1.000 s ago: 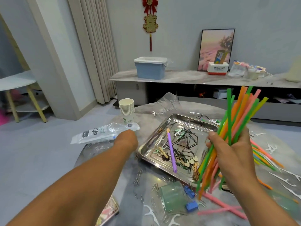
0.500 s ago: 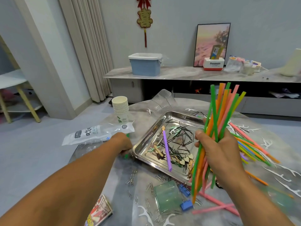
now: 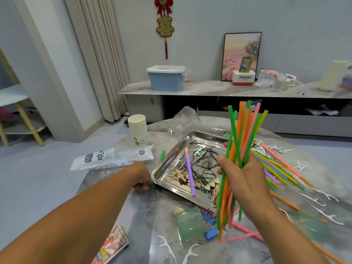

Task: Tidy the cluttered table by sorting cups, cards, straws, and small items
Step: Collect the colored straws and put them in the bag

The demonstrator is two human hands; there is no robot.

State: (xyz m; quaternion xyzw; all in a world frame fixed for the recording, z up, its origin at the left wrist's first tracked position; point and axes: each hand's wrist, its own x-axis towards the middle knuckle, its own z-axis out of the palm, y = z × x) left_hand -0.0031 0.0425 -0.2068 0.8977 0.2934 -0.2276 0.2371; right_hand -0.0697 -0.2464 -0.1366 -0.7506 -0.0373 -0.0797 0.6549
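While perhaps pinching, left hand (image 3: 142,177) low.

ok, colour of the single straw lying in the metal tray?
Purple. The straw lies lengthwise in the tray; the head view shows it clearly.
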